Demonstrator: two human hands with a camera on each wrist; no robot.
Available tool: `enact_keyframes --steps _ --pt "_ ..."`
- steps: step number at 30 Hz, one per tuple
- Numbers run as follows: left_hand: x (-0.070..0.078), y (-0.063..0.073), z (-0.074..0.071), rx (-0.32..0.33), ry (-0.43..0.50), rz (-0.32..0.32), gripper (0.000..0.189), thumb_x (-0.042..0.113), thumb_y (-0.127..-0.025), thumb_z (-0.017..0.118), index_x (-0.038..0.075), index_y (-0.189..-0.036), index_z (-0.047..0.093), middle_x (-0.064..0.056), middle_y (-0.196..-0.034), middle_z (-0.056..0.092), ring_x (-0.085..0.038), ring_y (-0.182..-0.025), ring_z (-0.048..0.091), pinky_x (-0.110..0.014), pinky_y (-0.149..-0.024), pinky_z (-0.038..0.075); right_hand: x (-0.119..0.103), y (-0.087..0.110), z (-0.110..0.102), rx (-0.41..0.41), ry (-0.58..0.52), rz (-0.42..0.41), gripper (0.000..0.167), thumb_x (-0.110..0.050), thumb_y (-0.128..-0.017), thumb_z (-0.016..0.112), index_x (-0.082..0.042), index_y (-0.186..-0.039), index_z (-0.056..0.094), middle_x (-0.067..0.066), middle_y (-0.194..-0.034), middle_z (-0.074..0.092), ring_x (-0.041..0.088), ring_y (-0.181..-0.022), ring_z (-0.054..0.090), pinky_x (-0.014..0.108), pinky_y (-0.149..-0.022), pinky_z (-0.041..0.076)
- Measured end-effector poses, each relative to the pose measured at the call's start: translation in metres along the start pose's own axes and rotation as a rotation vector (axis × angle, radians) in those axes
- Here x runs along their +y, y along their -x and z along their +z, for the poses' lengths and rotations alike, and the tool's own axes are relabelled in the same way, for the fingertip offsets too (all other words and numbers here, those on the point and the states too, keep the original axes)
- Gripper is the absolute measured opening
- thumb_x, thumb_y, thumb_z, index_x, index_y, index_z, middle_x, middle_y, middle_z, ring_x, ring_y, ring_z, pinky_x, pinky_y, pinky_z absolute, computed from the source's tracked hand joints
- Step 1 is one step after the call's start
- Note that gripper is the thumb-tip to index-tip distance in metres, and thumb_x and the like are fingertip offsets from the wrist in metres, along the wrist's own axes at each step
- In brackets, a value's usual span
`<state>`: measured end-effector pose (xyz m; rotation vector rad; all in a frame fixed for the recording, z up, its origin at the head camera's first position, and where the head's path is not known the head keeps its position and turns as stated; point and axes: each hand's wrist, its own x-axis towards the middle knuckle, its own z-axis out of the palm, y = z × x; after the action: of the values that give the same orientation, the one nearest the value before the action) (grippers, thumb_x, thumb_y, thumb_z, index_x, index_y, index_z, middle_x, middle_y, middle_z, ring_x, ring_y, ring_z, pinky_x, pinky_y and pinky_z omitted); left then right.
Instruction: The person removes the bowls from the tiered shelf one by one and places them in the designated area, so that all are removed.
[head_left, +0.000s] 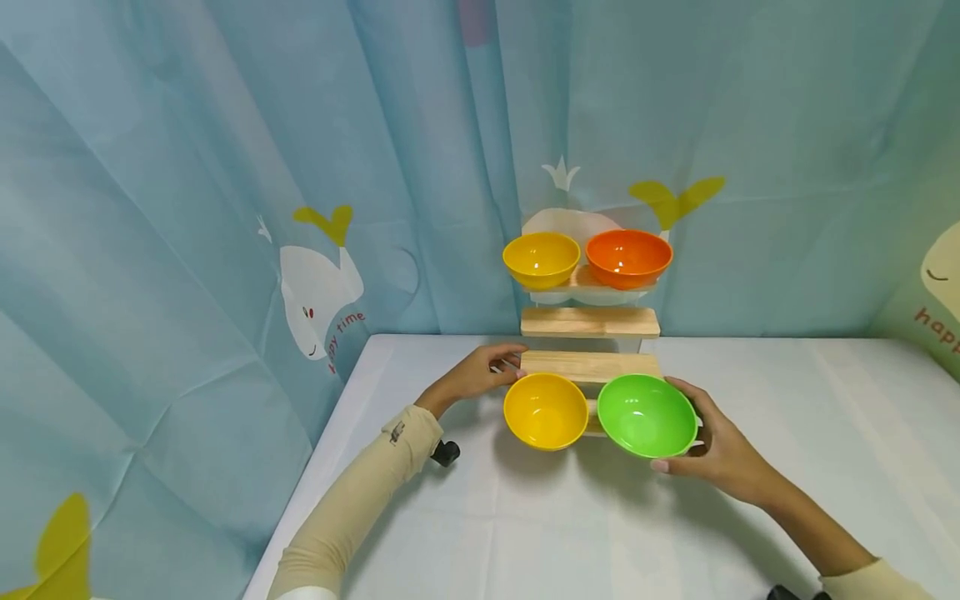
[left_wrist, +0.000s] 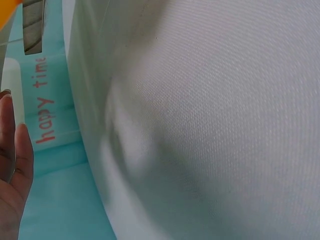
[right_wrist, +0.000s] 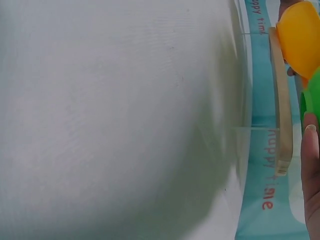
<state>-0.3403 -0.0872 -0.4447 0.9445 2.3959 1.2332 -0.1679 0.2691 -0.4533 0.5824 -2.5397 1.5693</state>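
A green bowl (head_left: 647, 417) is held in my right hand (head_left: 726, 454), thumb at the near rim and fingers at the far right side, by the front of a tiered wooden shelf (head_left: 588, 365). Left of it, a yellow-orange bowl (head_left: 546, 412) sits at the lowest tier. My left hand (head_left: 480, 372) is beside the shelf's left end, its thumb close to that bowl's rim; whether it touches is unclear. In the left wrist view, the left thumb and fingers (left_wrist: 24, 155) look fairly straight. The green bowl (right_wrist: 314, 95) shows partly in the right wrist view.
On the top tier stand a yellow bowl (head_left: 542, 260) and an orange bowl (head_left: 628, 258). A bare middle plank (head_left: 590, 322) lies below them. White cloth covers the table (head_left: 555, 525), and a blue patterned curtain (head_left: 420, 167) hangs close behind the shelf.
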Motion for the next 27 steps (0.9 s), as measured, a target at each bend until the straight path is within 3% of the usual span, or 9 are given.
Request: enact_keyframes --steps 5,27 --pt "0.001 0.002 0.000 0.008 -0.005 -0.025 0.051 0.028 -0.100 0.065 0.013 -0.147 0.052 -0.010 -0.130 0.064 -0.020 -0.113 0.062 -0.031 -0.093 0.053 -0.005 0.002 -0.001 0.003 0.006 0.002 0.108 0.003 -0.074 0.085 -0.013 -0.159 0.020 -0.020 -0.139 0.033 0.002 -0.094 0.065 0.029 -0.068 0.059" --pt "0.003 0.001 -0.001 0.009 -0.012 -0.029 0.051 0.026 -0.099 0.065 0.011 -0.146 0.053 -0.011 -0.127 0.066 -0.020 -0.110 0.063 -0.029 -0.090 0.053 -0.018 0.008 -0.001 -0.026 -0.021 -0.054 0.109 0.010 -0.071 0.082 -0.009 -0.158 0.021 -0.019 -0.141 0.037 0.000 -0.099 0.062 0.029 -0.066 0.058"
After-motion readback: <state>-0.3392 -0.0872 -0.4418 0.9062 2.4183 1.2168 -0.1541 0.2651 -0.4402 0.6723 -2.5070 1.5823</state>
